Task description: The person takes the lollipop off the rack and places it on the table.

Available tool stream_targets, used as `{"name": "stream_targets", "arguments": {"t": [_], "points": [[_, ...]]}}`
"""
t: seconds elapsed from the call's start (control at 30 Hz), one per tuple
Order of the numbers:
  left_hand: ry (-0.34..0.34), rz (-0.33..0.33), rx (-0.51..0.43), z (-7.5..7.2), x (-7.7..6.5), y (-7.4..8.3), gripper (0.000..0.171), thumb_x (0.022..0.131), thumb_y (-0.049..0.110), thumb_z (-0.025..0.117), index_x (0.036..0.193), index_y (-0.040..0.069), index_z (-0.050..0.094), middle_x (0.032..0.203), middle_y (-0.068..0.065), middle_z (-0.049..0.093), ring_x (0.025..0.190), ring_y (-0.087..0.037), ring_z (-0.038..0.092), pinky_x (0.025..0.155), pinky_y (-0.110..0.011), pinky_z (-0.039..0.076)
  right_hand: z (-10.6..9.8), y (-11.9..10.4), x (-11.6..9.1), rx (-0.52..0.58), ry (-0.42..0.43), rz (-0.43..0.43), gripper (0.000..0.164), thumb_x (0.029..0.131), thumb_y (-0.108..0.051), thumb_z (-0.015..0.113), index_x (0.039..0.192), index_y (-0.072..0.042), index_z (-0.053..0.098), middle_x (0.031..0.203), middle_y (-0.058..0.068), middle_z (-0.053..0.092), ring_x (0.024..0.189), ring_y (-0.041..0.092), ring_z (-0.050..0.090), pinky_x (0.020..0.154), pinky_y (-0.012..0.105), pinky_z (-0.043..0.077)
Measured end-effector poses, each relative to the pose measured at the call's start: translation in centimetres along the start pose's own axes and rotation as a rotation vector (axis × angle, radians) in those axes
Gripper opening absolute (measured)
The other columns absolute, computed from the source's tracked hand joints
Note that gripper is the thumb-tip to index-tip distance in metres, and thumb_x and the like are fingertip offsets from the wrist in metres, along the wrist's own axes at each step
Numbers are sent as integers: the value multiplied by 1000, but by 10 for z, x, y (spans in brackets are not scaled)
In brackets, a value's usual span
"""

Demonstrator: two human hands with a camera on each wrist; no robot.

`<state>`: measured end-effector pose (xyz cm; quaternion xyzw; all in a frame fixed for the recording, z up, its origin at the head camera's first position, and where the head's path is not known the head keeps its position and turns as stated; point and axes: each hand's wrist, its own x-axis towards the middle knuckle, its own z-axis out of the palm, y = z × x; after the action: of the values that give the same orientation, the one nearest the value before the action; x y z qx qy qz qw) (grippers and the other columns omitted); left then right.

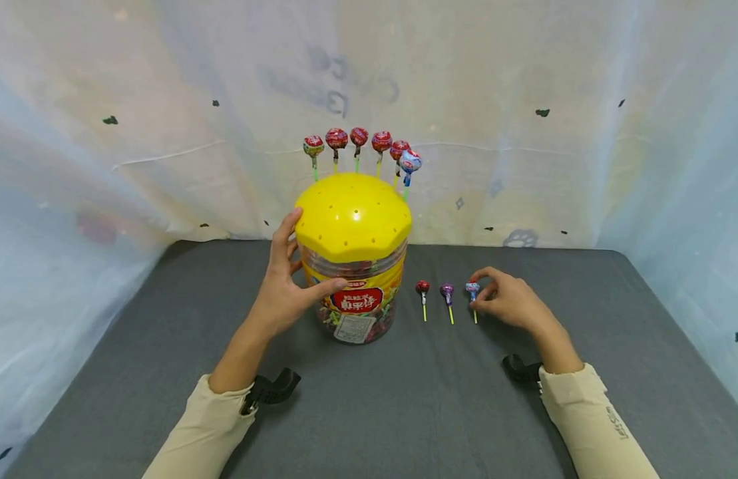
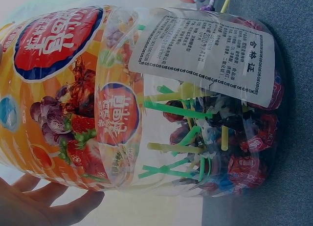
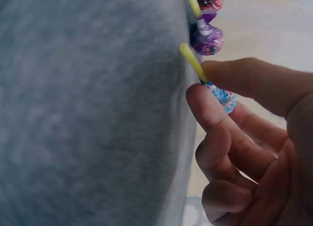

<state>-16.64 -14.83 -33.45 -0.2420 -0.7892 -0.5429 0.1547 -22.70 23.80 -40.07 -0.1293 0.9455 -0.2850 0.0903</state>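
Note:
A clear candy jar (image 1: 369, 293) with a yellow lid (image 1: 353, 216) stands upright on the grey table. My left hand (image 1: 285, 286) grips its left side, thumb across the front label and fingers round the back. Through the jar's wall in the left wrist view, wrapped lollipops (image 2: 247, 169) and green and yellow sticks show. To the right of the jar, my right hand (image 1: 512, 299) pinches a blue lollipop (image 1: 473, 289) near the top of its yellow stick. Beside it lie a purple lollipop (image 1: 446, 290) and a red lollipop (image 1: 423, 287).
Several lollipops (image 1: 359, 137) stand upright along the back of the lid, mostly red, with a blue-white one (image 1: 410, 160) at the right end. Small holes dot the lid. A pale printed curtain (image 1: 488, 133) hangs behind the grey table (image 1: 392, 412).

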Motion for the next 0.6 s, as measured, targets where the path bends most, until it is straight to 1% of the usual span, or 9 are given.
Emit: {"name": "stream_targets", "arguments": {"t": [0.2, 0.37, 0.6], "points": [[2, -3, -2, -1, -1, 1, 109, 81, 16, 83, 159, 30, 9, 164, 5, 11, 144, -26, 33, 109, -63, 37, 3, 5, 3, 37, -42, 4, 50, 88, -21, 74, 132, -6, 54, 89, 2, 74, 73, 12, 61, 65, 30, 46], [3, -7, -1, -1, 0, 1, 109, 81, 15, 84, 159, 30, 9, 164, 5, 11, 144, -26, 33, 109, -63, 37, 3, 6, 3, 52, -45, -3, 50, 88, -20, 74, 132, -6, 54, 89, 2, 74, 73, 12, 60, 65, 31, 46], [4, 4, 5, 0, -1, 1, 109, 81, 15, 83, 159, 29, 8, 164, 6, 10, 144, -26, 33, 109, -62, 37, 2, 6, 1, 59, -41, -14, 50, 89, -19, 73, 132, -5, 54, 90, 3, 73, 72, 13, 59, 65, 31, 45]]}}
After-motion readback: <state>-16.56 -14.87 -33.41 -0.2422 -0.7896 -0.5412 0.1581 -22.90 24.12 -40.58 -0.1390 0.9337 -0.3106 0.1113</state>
